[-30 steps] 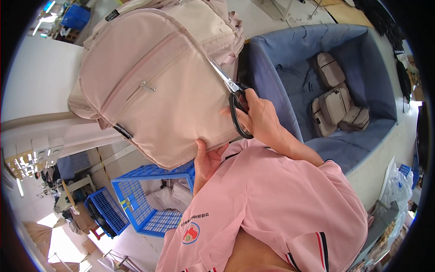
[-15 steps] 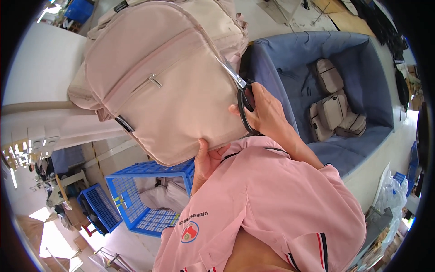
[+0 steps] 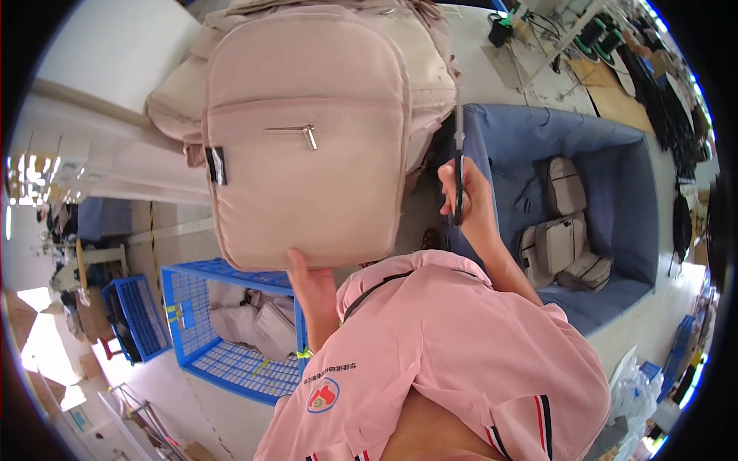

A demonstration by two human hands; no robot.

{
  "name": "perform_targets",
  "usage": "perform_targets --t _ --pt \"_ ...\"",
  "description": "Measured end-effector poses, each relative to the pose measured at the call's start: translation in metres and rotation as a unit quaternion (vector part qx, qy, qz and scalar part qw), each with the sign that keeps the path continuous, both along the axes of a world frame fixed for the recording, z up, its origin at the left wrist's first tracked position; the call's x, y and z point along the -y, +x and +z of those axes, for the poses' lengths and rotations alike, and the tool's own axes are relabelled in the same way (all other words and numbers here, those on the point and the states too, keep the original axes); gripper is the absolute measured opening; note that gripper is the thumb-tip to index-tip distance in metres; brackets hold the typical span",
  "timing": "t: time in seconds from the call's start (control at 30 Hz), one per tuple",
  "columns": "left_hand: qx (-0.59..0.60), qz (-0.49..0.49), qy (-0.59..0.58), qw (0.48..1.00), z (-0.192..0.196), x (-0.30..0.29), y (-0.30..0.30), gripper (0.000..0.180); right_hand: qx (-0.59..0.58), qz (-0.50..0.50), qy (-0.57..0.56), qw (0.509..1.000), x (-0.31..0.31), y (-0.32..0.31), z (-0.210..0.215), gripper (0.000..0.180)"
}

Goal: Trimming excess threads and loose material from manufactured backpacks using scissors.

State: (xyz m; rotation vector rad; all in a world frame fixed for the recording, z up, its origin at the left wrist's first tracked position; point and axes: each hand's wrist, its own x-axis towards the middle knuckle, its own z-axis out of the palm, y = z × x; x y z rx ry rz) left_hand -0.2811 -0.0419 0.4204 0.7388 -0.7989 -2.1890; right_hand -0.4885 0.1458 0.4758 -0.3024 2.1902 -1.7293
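Note:
A pale pink backpack panel [image 3: 307,200] with rounded top corners, a short zip and a dark side label lies in front of me. My left hand [image 3: 314,292] grips its lower edge, thumb on top and fingers underneath. To the right of the panel, my right hand [image 3: 478,201] is closed round the black handles of a pair of scissors [image 3: 459,173]. The scissors are seen almost edge-on, so whether the blades are apart cannot be told. They point away from me, beside the panel and not touching it. More pink bag pieces [image 3: 432,69] are heaped behind the panel.
A large blue-grey fabric-lined bin [image 3: 615,177] at the right holds several small beige bags [image 3: 565,184]. Low on the left, a blue plastic crate [image 3: 231,373] contains pale fabric pieces [image 3: 273,326]. Another blue crate [image 3: 138,319] stands farther left. Thread spools [image 3: 600,38] sit at far right.
The scissors have come away from the panel's right edge and turned edge-on. The panel has rotated straighter, and my left hand remains on its lower edge.

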Motion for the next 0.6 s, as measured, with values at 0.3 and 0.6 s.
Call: perform_targets --t 0.3,0.6 --pt "0.048 0.096 -0.152 0.983 0.025 0.063 0.032 0.055 -0.109 0.017 -0.118 0.987 0.025 -0.053 0.017 0.040" --pt "0.050 0.089 -0.093 0.990 0.021 0.075 0.033 0.048 -0.042 0.054 -0.199 0.978 0.040 -0.062 0.017 0.032"
